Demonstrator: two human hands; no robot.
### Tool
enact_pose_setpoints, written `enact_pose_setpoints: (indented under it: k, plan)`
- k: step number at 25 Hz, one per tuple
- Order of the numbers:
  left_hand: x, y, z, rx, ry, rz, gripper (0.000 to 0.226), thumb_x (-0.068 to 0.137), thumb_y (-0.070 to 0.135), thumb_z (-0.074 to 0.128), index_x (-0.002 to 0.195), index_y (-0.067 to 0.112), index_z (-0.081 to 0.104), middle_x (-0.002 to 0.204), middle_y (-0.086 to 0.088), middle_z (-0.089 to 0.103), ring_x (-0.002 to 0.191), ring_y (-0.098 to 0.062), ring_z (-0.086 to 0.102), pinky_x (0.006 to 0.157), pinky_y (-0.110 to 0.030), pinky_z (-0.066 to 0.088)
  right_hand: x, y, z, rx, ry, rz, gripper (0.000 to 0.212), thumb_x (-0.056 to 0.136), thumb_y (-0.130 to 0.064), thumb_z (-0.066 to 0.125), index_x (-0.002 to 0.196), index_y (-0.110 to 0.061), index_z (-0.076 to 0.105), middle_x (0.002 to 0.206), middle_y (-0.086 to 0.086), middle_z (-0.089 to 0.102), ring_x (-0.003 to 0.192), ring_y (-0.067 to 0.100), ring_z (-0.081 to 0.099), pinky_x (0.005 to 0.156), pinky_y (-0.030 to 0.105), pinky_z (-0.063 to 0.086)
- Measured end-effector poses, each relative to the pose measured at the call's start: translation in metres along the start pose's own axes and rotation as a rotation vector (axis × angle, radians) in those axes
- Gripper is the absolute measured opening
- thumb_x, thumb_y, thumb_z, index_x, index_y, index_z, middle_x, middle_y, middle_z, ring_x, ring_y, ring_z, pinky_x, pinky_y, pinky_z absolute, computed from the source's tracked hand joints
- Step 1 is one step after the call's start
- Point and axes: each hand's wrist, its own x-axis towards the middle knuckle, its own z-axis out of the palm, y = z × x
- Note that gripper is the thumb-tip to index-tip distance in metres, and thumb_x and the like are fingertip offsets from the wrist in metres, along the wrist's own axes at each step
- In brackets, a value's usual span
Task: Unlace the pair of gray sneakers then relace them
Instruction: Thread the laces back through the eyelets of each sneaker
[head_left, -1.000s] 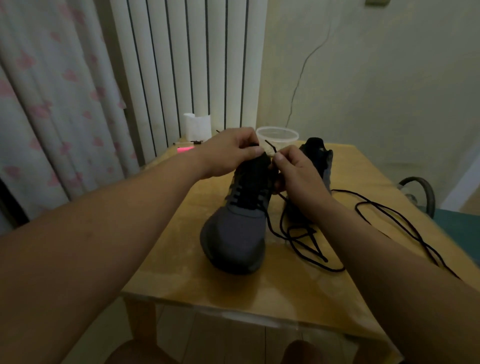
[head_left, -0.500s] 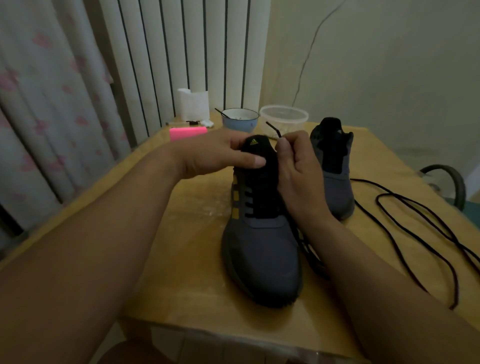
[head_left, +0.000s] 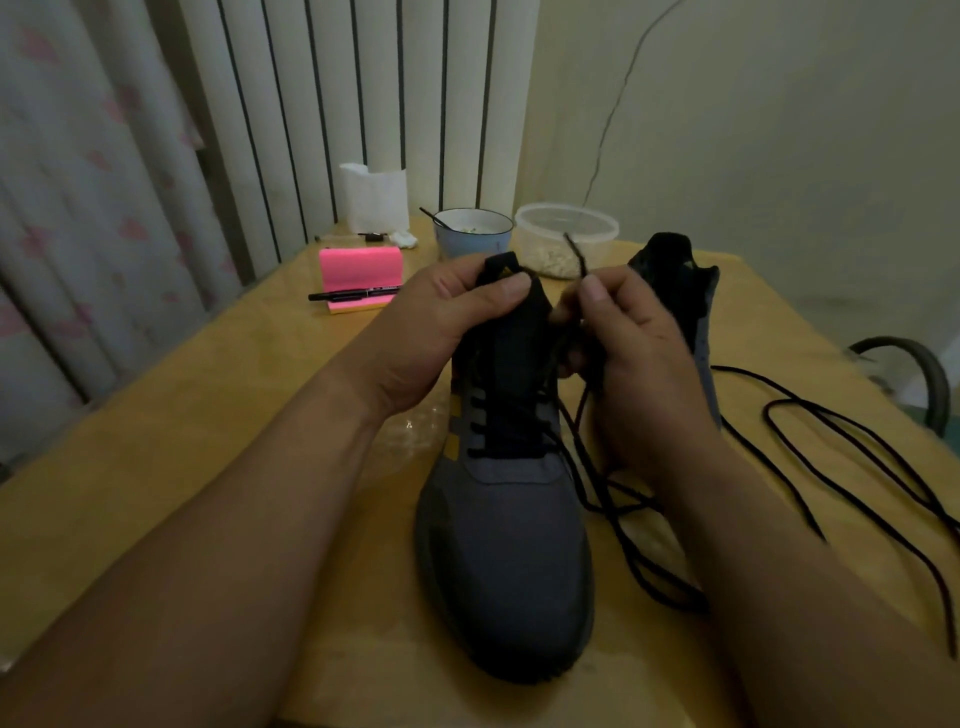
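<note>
Left hand (head_left: 441, 322) grip: pinches tongue (head_left: 519, 338) of near sneaker (head_left: 504, 545), likely steadying it | Right hand (head_left: 639, 364) grip: pinches lace tip (head_left: 575, 254), apparently for threading | Second sneaker (head_left: 675, 265) behind; loose lace (head_left: 768, 415) on tabletop (head_left: 260, 415).

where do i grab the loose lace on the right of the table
The loose lace lies flat in open loops, so its free end nearer the front looks best: pinch it from above, thumb and forefinger. The right hand is closest, but it is pinching the near sneaker's lace.
</note>
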Motion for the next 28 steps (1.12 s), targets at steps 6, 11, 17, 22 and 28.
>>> enact_pose_setpoints:
  k: [6,11,17,22,28]
  plan:
    - [0.004,0.000,-0.005,0.046,0.019,-0.024,0.034,0.106,0.019,0.057,0.134,0.001,0.064,0.122,-0.016,0.072,0.117,-0.028,0.068,0.103,-0.040,0.053,-0.003,-0.023,-0.023,-0.043,-0.085,-0.005,0.019,0.108,-0.018,0.052,0.115,-0.014,0.069,0.076,-0.003,0.058,0.054,0.008,0.040,0.049,0.023,0.032]
    - [-0.001,0.002,-0.005,0.111,0.005,-0.019,0.031,0.106,0.022,0.056,0.125,-0.002,0.066,0.112,-0.016,0.071,0.110,-0.030,0.069,0.101,-0.045,0.053,-0.013,-0.035,-0.033,-0.453,-0.302,-0.065,0.011,0.098,-0.031,0.067,0.099,-0.027,0.077,0.081,0.006,0.072,0.068,0.020,0.067,0.062,0.035,0.056]
    - [-0.003,0.002,-0.006,0.130,0.052,-0.006,0.031,0.106,0.020,0.057,0.126,-0.003,0.066,0.114,-0.016,0.072,0.112,-0.031,0.069,0.103,-0.045,0.053,-0.013,-0.038,-0.036,-0.575,-0.421,-0.055,0.007,0.093,-0.029,0.071,0.087,-0.029,0.075,0.063,0.010,0.056,0.052,0.017,0.044,0.052,0.020,0.039]
    - [-0.002,0.000,-0.007,0.140,0.047,0.002,0.032,0.106,0.020,0.058,0.126,-0.003,0.066,0.113,-0.015,0.072,0.111,-0.029,0.069,0.102,-0.043,0.054,-0.014,-0.041,-0.039,-0.580,-0.471,-0.043,0.009,0.093,-0.029,0.070,0.086,-0.028,0.075,0.066,0.014,0.059,0.054,0.022,0.046,0.052,0.021,0.038]
    - [-0.004,0.003,-0.006,0.166,0.046,0.007,0.034,0.106,0.020,0.058,0.125,-0.007,0.064,0.112,-0.023,0.070,0.108,-0.029,0.069,0.100,-0.045,0.054,-0.014,-0.038,-0.039,-0.583,-0.471,-0.090,0.009,0.095,-0.029,0.070,0.088,-0.031,0.075,0.064,0.009,0.060,0.055,0.025,0.050,0.052,0.030,0.041]
